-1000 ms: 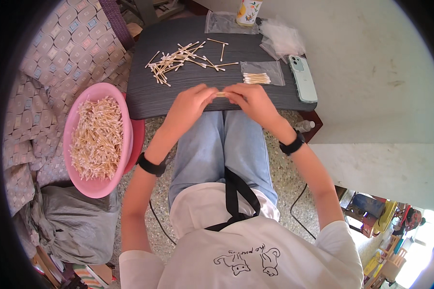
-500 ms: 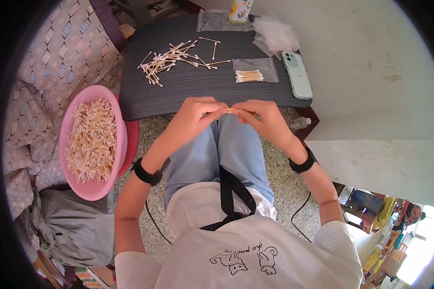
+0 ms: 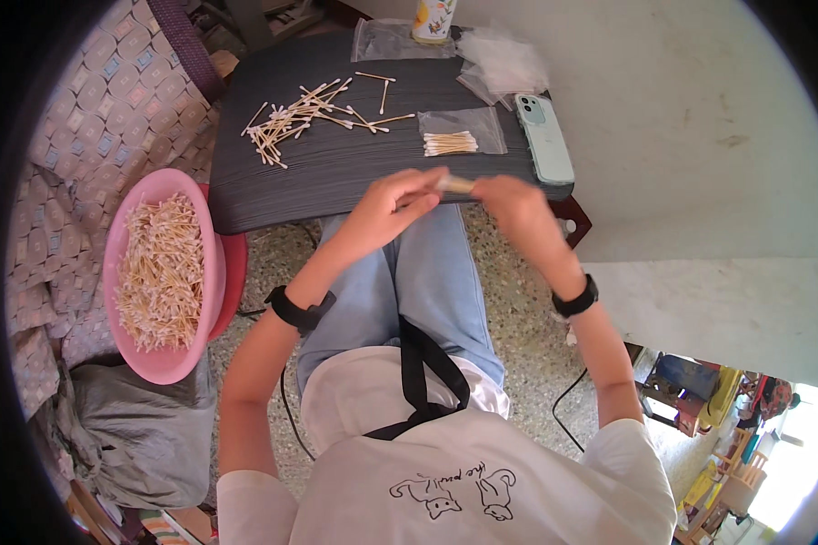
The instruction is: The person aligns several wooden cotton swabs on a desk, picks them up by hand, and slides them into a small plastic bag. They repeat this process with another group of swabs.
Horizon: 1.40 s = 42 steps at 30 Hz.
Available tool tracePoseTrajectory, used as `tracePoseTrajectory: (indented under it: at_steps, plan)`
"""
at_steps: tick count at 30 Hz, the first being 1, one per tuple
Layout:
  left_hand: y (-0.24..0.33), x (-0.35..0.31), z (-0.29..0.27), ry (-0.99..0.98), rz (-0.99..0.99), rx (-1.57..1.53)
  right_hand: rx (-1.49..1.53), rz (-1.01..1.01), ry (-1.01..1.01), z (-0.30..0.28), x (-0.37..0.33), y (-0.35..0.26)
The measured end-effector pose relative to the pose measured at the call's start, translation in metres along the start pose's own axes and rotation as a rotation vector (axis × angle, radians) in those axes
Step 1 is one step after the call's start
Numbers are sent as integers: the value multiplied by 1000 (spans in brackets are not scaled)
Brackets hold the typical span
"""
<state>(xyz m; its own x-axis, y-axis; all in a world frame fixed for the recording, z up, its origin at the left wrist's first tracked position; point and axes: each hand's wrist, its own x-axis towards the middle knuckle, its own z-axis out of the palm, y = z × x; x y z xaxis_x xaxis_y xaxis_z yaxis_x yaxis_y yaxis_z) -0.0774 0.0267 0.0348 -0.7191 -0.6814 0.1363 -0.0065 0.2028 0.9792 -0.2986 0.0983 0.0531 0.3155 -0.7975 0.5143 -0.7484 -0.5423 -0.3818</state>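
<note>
In front of me, above the near edge of the table, my right hand (image 3: 516, 205) grips a small bundle of cotton swabs (image 3: 458, 184), slightly blurred. The white tips point left toward my left hand (image 3: 398, 202), whose fingers are stretched out with the thumb apart. Its fingertips are close to the swab tips; whether they touch, I cannot tell. Beyond the hands, a neat row of cotton swabs (image 3: 450, 143) lies on a clear plastic bag (image 3: 483, 127). A loose pile of cotton swabs (image 3: 286, 125) is spread over the table's left part.
The dark table (image 3: 336, 186) has a pale green phone (image 3: 545, 141) at its right edge. Clear bags (image 3: 504, 64) and a printed cup (image 3: 433, 20) stand at the back. A pink basin (image 3: 164, 363) full of swabs is at my left. A wall (image 3: 663, 136) rises on the right.
My left hand has opened and come off the swab bundle. My right hand has moved slightly right with the bundle, whose white tips now show. The whole view has shifted a little.
</note>
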Motion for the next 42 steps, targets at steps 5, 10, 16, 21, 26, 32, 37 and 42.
tracePoseTrajectory:
  at_steps: [5, 10, 16, 21, 26, 32, 37, 42]
  plan:
    - [-3, 5, -5, 31, -1, -18, -85, 529, 30, -34, 1, 63]
    - [-14, 2, 3, 57, 152, 215, -287, 420, 60, -20, 5, 87]
    - [-18, -5, 7, 71, 139, 238, -101, 496, -12, -18, 12, 74]
    - [-16, 7, 16, 201, 180, 367, 58, 504, -50, -10, 10, 42]
    - [-16, 26, 36, 457, 225, 521, 71, 488, -12, 4, 4, 25]
    - [-27, 39, 44, 614, 232, 755, 84, 469, 46, 14, 0, 22]
    - [-28, 42, 45, 576, 186, 678, 22, 457, 61, 14, -3, 19]
    - [-31, 40, 42, 558, 255, 743, 96, 482, 87, 14, 1, 9]
